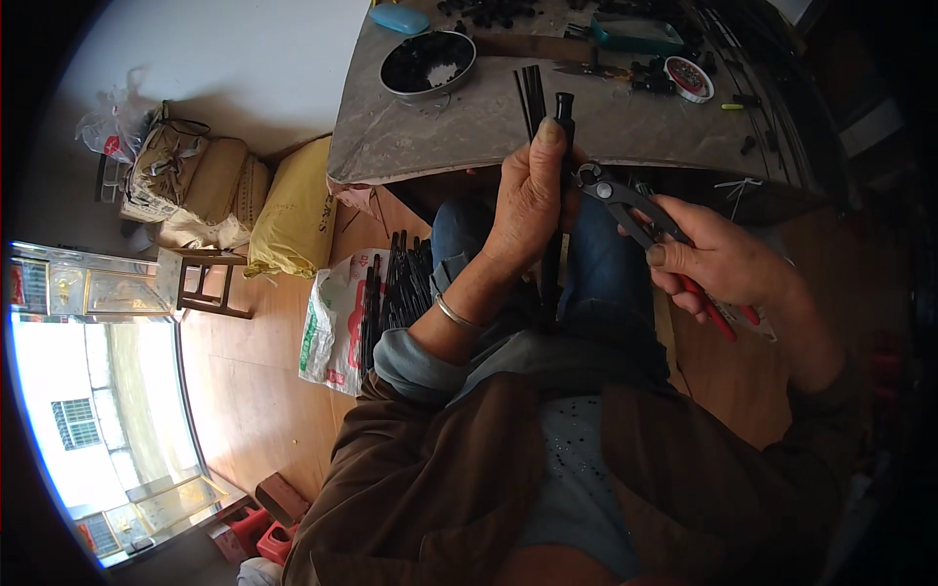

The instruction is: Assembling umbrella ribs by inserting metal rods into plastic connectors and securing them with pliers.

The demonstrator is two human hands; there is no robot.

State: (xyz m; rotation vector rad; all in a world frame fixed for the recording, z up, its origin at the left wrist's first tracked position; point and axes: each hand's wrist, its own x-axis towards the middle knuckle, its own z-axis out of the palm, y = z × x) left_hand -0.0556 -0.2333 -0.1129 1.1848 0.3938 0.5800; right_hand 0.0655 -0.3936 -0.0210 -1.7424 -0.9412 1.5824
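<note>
My left hand (532,190) is closed around a thick black rod (564,109) with a knobbed top, held upright above my lap. Several thinner black rods (531,98) stick up beside it from the same grip. In my right hand (718,249) is a pair of pliers (625,205) with dark jaws and red handle ends. The jaws point left, close beside the thick rod just below my left thumb. Whether they touch it I cannot tell, as my left fingers partly hide that spot. The thick rod's lower part runs down between my legs.
A covered table (420,137) stands ahead, bearing a bowl of black pieces (428,66), a teal tray (637,33) and a small round red-rimmed dish (690,78). To my left, more black rods (405,283) lie on a white sack (332,327), near a wooden stool (215,283) and a yellow sack (293,210).
</note>
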